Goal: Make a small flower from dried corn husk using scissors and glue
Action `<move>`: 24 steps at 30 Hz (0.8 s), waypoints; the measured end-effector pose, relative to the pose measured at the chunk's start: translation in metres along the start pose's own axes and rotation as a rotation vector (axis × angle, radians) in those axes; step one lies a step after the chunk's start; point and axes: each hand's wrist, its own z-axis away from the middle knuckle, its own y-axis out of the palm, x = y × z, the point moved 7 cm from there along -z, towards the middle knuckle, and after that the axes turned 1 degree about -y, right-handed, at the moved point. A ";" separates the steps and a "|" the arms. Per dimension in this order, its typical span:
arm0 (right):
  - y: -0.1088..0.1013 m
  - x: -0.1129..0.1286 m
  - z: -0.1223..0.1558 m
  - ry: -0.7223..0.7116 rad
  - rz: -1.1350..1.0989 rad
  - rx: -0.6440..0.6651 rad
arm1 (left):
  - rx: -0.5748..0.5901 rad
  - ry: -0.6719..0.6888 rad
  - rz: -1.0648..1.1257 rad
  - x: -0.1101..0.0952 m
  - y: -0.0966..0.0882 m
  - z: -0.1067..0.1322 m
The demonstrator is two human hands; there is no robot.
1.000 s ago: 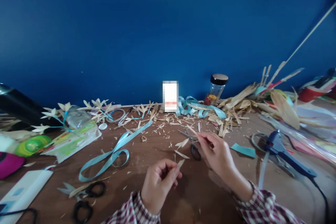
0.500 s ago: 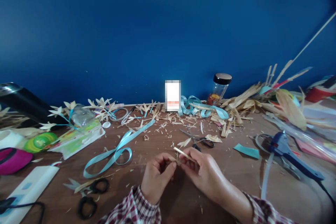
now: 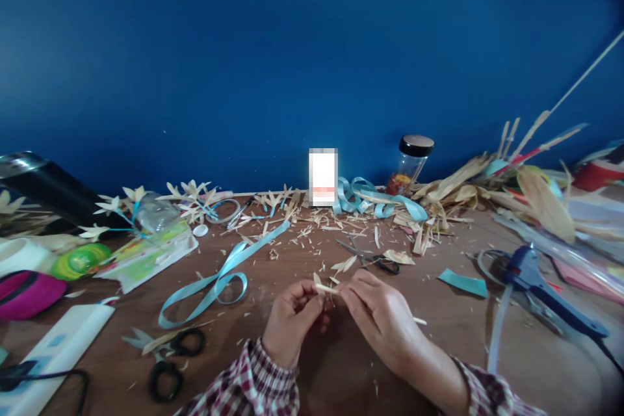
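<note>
My left hand (image 3: 295,322) is closed, its thumb and fingers pinching a small pale piece of corn husk (image 3: 317,279) whose tip pokes up. A thin pale stick (image 3: 327,289) runs from my right hand (image 3: 383,315), which is closed around it. The stick's near end meets the husk piece at my left fingertips. A pale tip (image 3: 420,321) shows past the right hand; whether it belongs to the same stick I cannot tell. Behind the hands lie black-handled scissors (image 3: 389,264) and a loose husk petal (image 3: 344,265).
Light-blue ribbon (image 3: 195,299) and another pair of scissors (image 3: 164,380) lie to the left, by a white power strip (image 3: 80,331). Rightward are a teal strip (image 3: 463,283) and a blue glue gun (image 3: 550,292). A black-lidded jar (image 3: 413,166) and husk scraps line the wall.
My right hand has turned over and the stick now lies nearly level, its end shifted left and down to my left fingertips. The left hand has barely moved.
</note>
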 end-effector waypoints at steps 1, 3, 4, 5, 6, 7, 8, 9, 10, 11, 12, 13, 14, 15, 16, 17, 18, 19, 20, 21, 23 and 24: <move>0.001 -0.001 0.000 0.001 -0.005 0.004 | -0.013 0.004 -0.006 0.000 -0.001 0.000; 0.005 -0.004 0.000 0.010 -0.021 0.011 | -0.020 0.025 -0.025 0.000 -0.002 0.000; 0.007 -0.005 0.000 0.016 -0.027 0.014 | -0.011 0.041 -0.041 -0.001 -0.002 0.000; 0.008 -0.006 0.000 0.021 -0.029 0.019 | 0.001 0.057 -0.061 -0.001 -0.001 0.000; 0.010 -0.007 0.000 0.025 -0.030 0.025 | 0.014 0.070 -0.085 -0.001 0.000 0.000; 0.010 -0.008 0.000 0.024 -0.033 0.030 | 0.026 0.081 -0.113 -0.002 0.001 0.000; 0.010 -0.008 0.000 0.022 -0.036 0.035 | 0.037 0.092 -0.143 -0.002 0.001 0.000; 0.010 -0.008 -0.001 0.020 -0.039 0.039 | 0.045 0.102 -0.177 -0.003 0.002 0.001; 0.010 -0.007 -0.001 0.017 -0.042 0.045 | 0.051 0.114 -0.211 -0.004 0.003 0.001; 0.009 -0.007 -0.001 0.013 -0.045 0.049 | 0.054 0.126 -0.243 -0.005 0.004 0.002; 0.009 -0.007 -0.002 0.007 -0.051 0.054 | 0.058 0.136 -0.270 -0.006 0.005 0.002; 0.009 -0.007 -0.002 0.001 -0.057 0.058 | 0.055 0.142 -0.290 -0.007 0.005 0.003; 0.009 -0.007 -0.002 -0.004 -0.064 0.060 | 0.050 0.141 -0.303 -0.007 0.005 0.003; 0.009 -0.007 -0.002 -0.006 -0.070 0.056 | 0.044 0.134 -0.312 -0.007 0.005 0.003; 0.010 -0.007 -0.002 -0.004 -0.073 0.052 | 0.035 0.123 -0.318 -0.006 0.004 0.003; 0.011 -0.008 -0.001 0.002 -0.070 0.045 | 0.030 0.109 -0.325 -0.005 0.004 0.003; 0.012 -0.008 -0.001 0.007 -0.062 0.036 | 0.029 0.097 -0.332 -0.004 0.003 0.003; 0.013 -0.007 0.001 0.008 -0.048 0.022 | 0.031 0.085 -0.335 -0.003 0.003 0.002; 0.014 -0.006 0.002 0.007 -0.028 0.006 | 0.037 0.075 -0.337 -0.002 0.003 0.002; 0.014 -0.004 0.003 0.003 -0.002 -0.011 | 0.044 0.073 -0.333 -0.001 0.003 0.001; 0.013 -0.003 0.004 -0.010 0.054 -0.042 | 0.066 0.080 -0.325 -0.003 0.005 0.001; 0.010 -0.004 0.004 -0.012 0.083 -0.054 | 0.077 0.079 -0.328 -0.003 0.006 0.002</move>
